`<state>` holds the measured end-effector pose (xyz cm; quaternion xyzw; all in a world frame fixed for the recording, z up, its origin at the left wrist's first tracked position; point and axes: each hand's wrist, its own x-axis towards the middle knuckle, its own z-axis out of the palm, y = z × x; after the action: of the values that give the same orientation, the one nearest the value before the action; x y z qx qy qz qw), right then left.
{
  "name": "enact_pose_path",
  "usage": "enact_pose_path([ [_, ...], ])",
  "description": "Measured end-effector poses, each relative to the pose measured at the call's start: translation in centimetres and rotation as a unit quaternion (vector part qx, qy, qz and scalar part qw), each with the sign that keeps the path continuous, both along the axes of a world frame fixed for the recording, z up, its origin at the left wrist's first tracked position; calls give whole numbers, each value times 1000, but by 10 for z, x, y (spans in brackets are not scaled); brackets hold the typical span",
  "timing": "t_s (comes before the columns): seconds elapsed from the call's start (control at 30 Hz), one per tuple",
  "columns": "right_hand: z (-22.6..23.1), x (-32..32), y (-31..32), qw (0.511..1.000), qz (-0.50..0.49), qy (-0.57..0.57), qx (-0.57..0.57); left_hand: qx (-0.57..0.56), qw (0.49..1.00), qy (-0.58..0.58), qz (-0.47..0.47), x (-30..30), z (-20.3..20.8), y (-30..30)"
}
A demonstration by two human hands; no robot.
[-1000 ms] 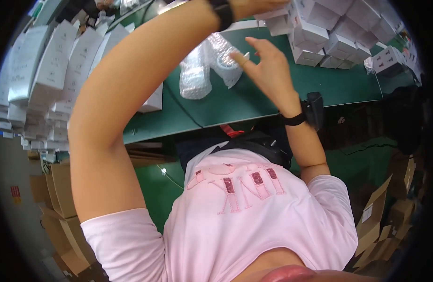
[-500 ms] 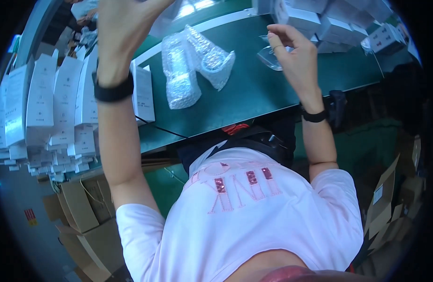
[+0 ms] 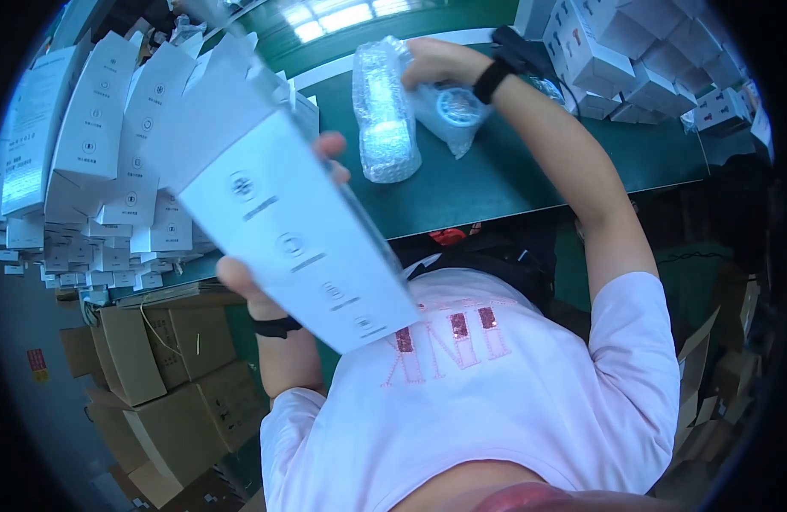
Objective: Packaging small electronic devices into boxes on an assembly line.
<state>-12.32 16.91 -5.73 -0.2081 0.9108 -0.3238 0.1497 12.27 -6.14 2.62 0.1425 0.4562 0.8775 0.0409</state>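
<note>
A tall white carton (image 3: 300, 239) with small printed icons is tilted in front of my chest. My left hand (image 3: 250, 288) is closed around it, thumb on the near side and fingertips showing past the far edge. Raised flaps (image 3: 214, 111) stick up at its upper end. On the green bench, my right hand (image 3: 432, 61) has its fingers at the top of a long bubble-wrapped package (image 3: 387, 119) and appears to grip the wrap. Beside that package, under the hand, lies a bubble-wrapped piece with a round ring (image 3: 458, 107). The right fingertips are partly hidden.
White cartons stand stacked at the left (image 3: 86, 136), with more piled at the far right (image 3: 594, 64). A black object with a cord (image 3: 515, 49) lies beyond my right wrist. Brown cardboard boxes (image 3: 167, 410) sit below the green bench (image 3: 530, 179).
My left hand has come down and nearer, now with the white carton in it. My right hand has moved left from the clear plastic to the bubble-wrapped package.
</note>
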Motion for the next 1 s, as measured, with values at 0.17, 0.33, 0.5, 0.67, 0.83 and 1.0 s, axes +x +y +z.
enact_pose_path([
  [0.17, 48, 39, 62, 957, -52, -61, -279, -100, 994, 23, 21, -15, -42, -17],
  [0.33, 95, 105, 91, 902, -50, -19, -428, -113, 993, -7, 38, -21, -48, 6],
  [0.5, 119, 168, 71, 883, -69, 173, -431, -133, 980, 146, -15, -26, -55, 18],
  [0.67, 118, 178, 88, 822, -9, 16, -569, -168, 976, 139, -4, -25, -31, 39],
  [0.83, 100, 172, 88, 782, 22, 124, -610, -100, 994, -11, -45, -17, -3, 59],
  [1.0, 110, 179, 79, 743, 1, 5, -669, -17, 976, -204, -72, -8, 25, 56],
])
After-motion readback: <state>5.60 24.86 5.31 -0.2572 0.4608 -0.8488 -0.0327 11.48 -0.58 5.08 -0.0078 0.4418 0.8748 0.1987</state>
